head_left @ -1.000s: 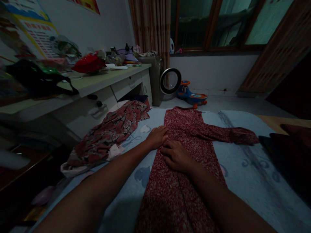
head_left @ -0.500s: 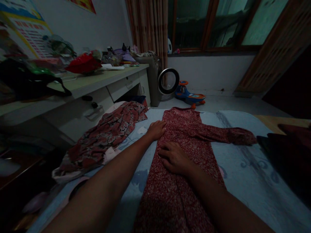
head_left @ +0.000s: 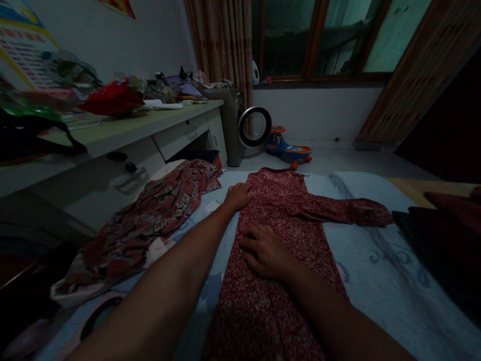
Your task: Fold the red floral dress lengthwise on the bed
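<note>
Right hand [head_left: 266,251] flat, grip wide, palm pressing the red floral dress [head_left: 285,235] spread on the bed [head_left: 379,271]. Beyond it, left hand [head_left: 238,195] open on the dress's left edge. Left of that: patterned garment [head_left: 158,210].

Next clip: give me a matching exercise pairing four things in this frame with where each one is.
Things:
1. left hand
2. right hand
3. patterned garment
4. ride-on toy

Places:
A. on the floor beside the round fan
B. crumpled on the bed's left side, next to the desk
C. flat on the middle of the red dress
D. at the dress's left edge, farther up

Pairs: 1-D, 2-C, 3-B, 4-A
</note>
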A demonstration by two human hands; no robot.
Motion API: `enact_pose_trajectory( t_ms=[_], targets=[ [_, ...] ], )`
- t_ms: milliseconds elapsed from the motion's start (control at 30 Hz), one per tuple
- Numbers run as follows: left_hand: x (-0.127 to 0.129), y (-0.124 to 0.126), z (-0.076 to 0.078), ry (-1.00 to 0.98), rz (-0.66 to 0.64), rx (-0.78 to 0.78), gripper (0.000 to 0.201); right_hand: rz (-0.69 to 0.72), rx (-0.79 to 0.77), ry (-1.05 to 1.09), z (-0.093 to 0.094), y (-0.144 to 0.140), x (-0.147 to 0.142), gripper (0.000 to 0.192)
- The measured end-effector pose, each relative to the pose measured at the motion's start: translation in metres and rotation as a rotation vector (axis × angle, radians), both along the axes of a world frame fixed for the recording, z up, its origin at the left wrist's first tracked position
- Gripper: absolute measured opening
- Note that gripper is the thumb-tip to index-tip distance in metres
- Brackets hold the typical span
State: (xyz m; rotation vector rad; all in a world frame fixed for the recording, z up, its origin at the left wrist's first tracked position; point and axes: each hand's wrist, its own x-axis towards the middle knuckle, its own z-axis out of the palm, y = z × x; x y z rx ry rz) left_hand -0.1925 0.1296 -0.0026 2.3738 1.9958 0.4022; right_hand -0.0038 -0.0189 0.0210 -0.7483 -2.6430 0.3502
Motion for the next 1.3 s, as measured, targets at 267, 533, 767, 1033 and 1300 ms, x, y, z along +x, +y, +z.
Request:
enact_pose_trajectory(
  t_ms=[267, 533, 767, 1033, 1300],
  targets=[
    [0.001, 0.017, 0.004, 0.007, 0.075, -0.037, 0.043, -0.012, 0.007, 0.002, -0.001, 0.000, 0.000, 0.021],
    [0.015, 0.036, 0.013, 0.132, 0.165, -0.081, 0.042, -0.002, -0.017, 0.019, -0.003, 0.001, -0.001, 0.020],
    [0.025, 0.039, 0.003, 0.139, 0.197, 0.024, 0.040, -0.007, -0.019, 0.034, -0.005, 0.001, -0.001, 0.022],
    [0.022, 0.034, 0.002, 0.113, 0.053, 0.152, 0.033, -0.005, -0.016, 0.029, -0.004, 0.002, -0.001, 0.018],
    [0.020, 0.041, 0.000, 0.105, 0.034, 0.034, 0.040, -0.012, -0.009, 0.014, -0.002, 0.001, -0.001, 0.019]
  ],
)
